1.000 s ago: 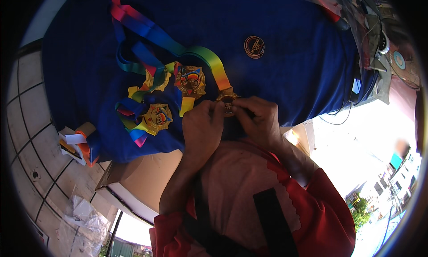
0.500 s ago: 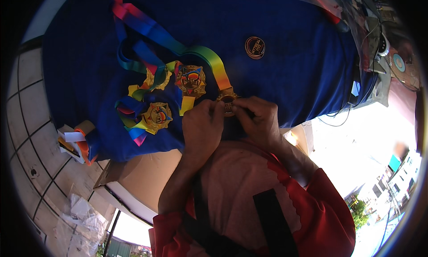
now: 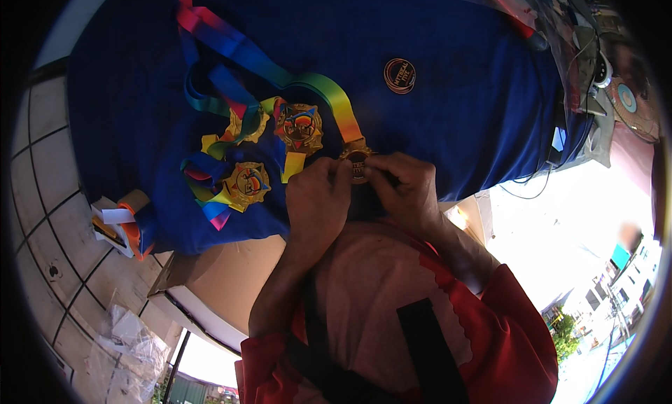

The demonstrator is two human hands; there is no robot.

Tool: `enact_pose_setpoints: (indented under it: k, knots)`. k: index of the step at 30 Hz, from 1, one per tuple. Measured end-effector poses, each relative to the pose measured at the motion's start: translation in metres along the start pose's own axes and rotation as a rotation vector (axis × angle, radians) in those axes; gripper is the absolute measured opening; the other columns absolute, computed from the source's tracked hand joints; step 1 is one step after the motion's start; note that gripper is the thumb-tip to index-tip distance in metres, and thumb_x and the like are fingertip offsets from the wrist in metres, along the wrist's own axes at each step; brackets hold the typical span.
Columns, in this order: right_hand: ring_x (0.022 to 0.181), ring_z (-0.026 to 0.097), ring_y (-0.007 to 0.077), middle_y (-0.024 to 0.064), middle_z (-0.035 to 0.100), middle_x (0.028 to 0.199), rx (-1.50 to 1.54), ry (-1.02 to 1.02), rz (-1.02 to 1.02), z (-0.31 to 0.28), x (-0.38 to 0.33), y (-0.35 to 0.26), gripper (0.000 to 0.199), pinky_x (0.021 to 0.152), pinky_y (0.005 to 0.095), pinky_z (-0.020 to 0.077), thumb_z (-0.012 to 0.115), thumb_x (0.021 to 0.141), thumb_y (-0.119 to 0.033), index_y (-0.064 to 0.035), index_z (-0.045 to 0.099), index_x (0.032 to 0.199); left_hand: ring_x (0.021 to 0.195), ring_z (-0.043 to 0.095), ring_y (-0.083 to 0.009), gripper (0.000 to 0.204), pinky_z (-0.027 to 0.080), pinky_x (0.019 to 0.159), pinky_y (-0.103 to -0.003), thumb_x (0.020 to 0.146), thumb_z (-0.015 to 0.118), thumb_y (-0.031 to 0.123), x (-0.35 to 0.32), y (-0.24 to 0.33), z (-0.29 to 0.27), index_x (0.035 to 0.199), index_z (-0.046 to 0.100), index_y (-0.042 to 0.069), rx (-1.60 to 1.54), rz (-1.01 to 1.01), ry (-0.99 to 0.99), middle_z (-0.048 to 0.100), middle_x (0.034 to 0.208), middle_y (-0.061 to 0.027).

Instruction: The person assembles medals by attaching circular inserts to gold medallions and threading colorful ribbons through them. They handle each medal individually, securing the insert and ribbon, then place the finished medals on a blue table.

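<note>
Close to my body, both hands meet at a gold medal [image 3: 358, 167] with a dark round centre. My left hand [image 3: 318, 197] grips its left edge between thumb and fingers, and my right hand [image 3: 404, 183] pinches its right edge. A rainbow ribbon [image 3: 325, 87] runs from the top of this medal toward the far left. Left of my hands lie three more gold medals: one [image 3: 299, 127] with a coloured figure, one [image 3: 248, 185] nearer me, and one [image 3: 248, 122] partly covered by ribbon. A round dark disc [image 3: 399, 76] with lettering lies by itself farther off.
Blue cloth [image 3: 462, 138] covers the table. At its left edge stand a small white box [image 3: 112, 229] and a roll of orange tape [image 3: 133, 229]. A cardboard box [image 3: 220, 278] is below the near edge. Plastic bags, a red-handled tool [image 3: 514, 15] and cables crowd the far right.
Almost nothing differs. Both hands keep their hold on the medal, which has shifted only very slightly.
</note>
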State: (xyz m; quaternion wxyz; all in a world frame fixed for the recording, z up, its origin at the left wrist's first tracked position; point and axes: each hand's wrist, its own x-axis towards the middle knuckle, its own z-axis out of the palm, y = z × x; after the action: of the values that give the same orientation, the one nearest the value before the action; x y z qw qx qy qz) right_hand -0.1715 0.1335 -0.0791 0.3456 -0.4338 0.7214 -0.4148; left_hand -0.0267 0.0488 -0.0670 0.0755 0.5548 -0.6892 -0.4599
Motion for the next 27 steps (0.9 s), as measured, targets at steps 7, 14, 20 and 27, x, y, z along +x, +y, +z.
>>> enact_pose_setpoints:
  k: [7, 14, 20, 27]
  knots:
    - [0.075, 0.072, 0.0198, 0.0146, 0.075, 0.089, -0.003, -0.008, 0.007, -0.0003, 0.0005, -0.0002, 0.015, 0.064, 0.0301, 0.0538, 0.076, 0.088, -0.001, 0.0005, 0.077, 0.103, 0.057, 0.064, -0.0171, 0.029, 0.047, 0.056, -0.034, 0.098, 0.068, 0.022, 0.0001, -0.0001, 0.0001, 0.089, 0.073, -0.005, 0.004, -0.014, -0.007, 0.070, 0.069, -0.0132]
    - [0.074, 0.072, 0.0200, 0.0149, 0.074, 0.088, -0.004, -0.015, 0.002, -0.0009, 0.0010, -0.0005, 0.018, 0.063, 0.0305, 0.0534, 0.076, 0.088, -0.002, 0.0005, 0.077, 0.107, 0.057, 0.065, -0.0187, 0.028, 0.048, 0.057, -0.034, 0.098, 0.068, 0.021, 0.0000, -0.0006, 0.0008, 0.089, 0.073, -0.005, 0.009, -0.006, -0.001, 0.070, 0.069, -0.0134]
    - [0.072, 0.071, 0.0187, 0.0147, 0.074, 0.086, -0.008, -0.021, -0.004, -0.0009, 0.0007, 0.0002, 0.019, 0.062, 0.0297, 0.0524, 0.076, 0.089, -0.002, 0.0003, 0.077, 0.108, 0.058, 0.065, -0.0196, 0.028, 0.048, 0.058, -0.035, 0.097, 0.068, 0.022, -0.0001, -0.0009, 0.0021, 0.089, 0.073, -0.005, 0.004, -0.004, 0.013, 0.069, 0.069, -0.0138]
    - [0.068, 0.068, 0.0283, 0.0163, 0.070, 0.084, -0.116, -0.021, -0.081, 0.0012, 0.0029, 0.0000, 0.020, 0.059, 0.0361, 0.0529, 0.073, 0.089, -0.005, -0.0017, 0.075, 0.108, 0.058, 0.066, -0.0227, 0.029, 0.048, 0.057, -0.037, 0.096, 0.069, 0.022, 0.0013, -0.0012, 0.0030, 0.083, 0.070, -0.004, 0.058, 0.015, 0.020, 0.068, 0.067, -0.0135]
